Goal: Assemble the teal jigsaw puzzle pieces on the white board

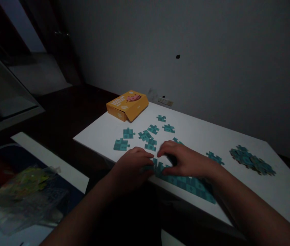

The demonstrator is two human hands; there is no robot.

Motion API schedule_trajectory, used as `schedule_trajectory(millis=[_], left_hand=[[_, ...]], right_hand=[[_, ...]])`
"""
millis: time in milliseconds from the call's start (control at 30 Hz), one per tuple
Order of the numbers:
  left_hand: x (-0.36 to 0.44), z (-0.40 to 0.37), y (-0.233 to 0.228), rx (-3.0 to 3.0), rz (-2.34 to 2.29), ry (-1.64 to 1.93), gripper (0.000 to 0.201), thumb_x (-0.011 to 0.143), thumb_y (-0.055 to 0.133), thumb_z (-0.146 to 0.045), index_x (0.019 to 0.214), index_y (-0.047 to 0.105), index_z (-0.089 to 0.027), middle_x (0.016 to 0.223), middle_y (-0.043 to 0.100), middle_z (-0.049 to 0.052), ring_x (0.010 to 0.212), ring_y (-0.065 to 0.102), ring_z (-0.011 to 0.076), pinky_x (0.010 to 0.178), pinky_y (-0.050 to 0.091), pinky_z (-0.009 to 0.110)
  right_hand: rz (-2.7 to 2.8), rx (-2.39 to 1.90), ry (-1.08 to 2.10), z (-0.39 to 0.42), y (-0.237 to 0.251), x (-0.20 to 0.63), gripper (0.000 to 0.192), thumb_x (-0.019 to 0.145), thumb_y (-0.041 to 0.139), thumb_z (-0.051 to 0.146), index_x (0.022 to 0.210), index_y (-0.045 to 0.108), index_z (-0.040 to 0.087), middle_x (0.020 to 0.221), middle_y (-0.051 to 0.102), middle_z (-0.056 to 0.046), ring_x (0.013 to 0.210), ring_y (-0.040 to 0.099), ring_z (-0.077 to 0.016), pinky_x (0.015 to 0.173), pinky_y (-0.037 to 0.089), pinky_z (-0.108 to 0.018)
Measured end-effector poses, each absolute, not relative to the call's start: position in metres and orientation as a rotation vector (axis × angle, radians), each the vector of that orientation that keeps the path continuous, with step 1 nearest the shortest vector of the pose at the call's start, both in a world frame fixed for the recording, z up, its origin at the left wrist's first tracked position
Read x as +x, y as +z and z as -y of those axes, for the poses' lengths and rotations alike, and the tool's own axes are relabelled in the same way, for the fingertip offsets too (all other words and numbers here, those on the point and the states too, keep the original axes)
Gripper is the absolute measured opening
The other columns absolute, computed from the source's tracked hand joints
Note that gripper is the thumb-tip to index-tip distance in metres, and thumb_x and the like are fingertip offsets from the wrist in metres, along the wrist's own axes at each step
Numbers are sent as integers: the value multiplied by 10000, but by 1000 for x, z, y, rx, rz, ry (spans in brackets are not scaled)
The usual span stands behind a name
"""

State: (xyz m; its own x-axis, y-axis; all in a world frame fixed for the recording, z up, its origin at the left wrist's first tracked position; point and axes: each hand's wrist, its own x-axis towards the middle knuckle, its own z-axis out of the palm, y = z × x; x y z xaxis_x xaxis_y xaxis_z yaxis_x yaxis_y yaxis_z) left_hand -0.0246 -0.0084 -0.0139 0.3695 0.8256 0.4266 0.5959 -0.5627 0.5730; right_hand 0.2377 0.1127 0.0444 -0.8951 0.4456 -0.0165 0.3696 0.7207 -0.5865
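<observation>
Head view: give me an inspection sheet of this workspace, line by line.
Surface: white table, dimly lit.
Job's things: joined strip of teal puzzle pieces at the near edge; loose pieces face down behind it; heaped pile to the right.
Clutter: yellow puzzle box at the far corner.
Grippers: left hand and right hand both press on the strip's left end; grip unclear.
Cables: nothing seen.
Surroundings: grey wall with a socket plate; plastic bag lower left.
</observation>
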Motion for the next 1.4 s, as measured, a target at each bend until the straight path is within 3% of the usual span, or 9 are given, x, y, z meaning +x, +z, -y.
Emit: schedule_trajectory(millis=[133,467,600,833,1000,1133,1267,1400], left_hand=[[-25,6,-20,2318,-1265,1001,182,1035,764,-279,1201,835,-256,1327,860,113,1241,787,310,1086,634,562],[-26,11,-11,2256,-1232,1013,176,1033,749,-213,1203,774,-252,1211,850,80,1136,787,272,1023,626,475],[-25,8,-8,2288,-1283,932,291,997,734,-171,1261,790,-278,1254,829,79,1153,777,286,984,634,449],[-26,6,-11,2150,-1231,931,521,936,706,-59,1395,769,-298,1296,748,87,1104,772,252,934,667,377],[-18,-4,-15,2168,-1131,1104,364,1035,670,-81,1335,748,-272,1292,739,100,1117,761,246,979,676,396],[-1,-16,-13,2182,-1044,1216,303,1050,617,-44,1244,720,-253,1266,737,88,1145,762,226,1000,672,375],[7,-16,-8,2216,-1170,1257,303,1014,698,-104,1277,677,-252,1400,716,124,1310,731,280,1108,662,453],[-5,-25,10,2291,-1416,1090,329,1039,716,-227,1366,680,-234,1484,708,165,1379,704,336,1147,646,523]], right_hand=[[2796,-639,935,-116,43,239,464,834,1041,319,1238,816,276,1247,789,-78,1233,706,-335,1099,544,-507],[2765,-560,969,-116,43,237,373,845,1012,238,1168,849,329,1230,804,-62,1209,737,-332,1089,585,-532],[2775,-556,937,-114,45,238,372,868,993,231,1174,872,403,1221,812,-50,1196,754,-332,1070,614,-538],[2792,-574,932,-113,48,237,388,858,969,197,1171,864,400,1201,816,-50,1197,757,-331,1064,619,-528],[2751,-566,970,-112,48,234,335,899,943,255,1193,844,382,1214,822,-58,1202,755,-324,1085,607,-510],[2613,-673,1054,-110,43,230,70,1045,804,351,1103,836,331,1092,829,-72,1047,768,-285,964,613,-448],[2456,-844,1036,-129,42,246,167,1065,768,452,1081,828,297,964,813,-49,872,723,-256,808,577,-401],[2083,-1143,690,-175,38,290,280,1044,669,464,1156,810,250,976,815,-56,835,712,-263,775,540,-399]])
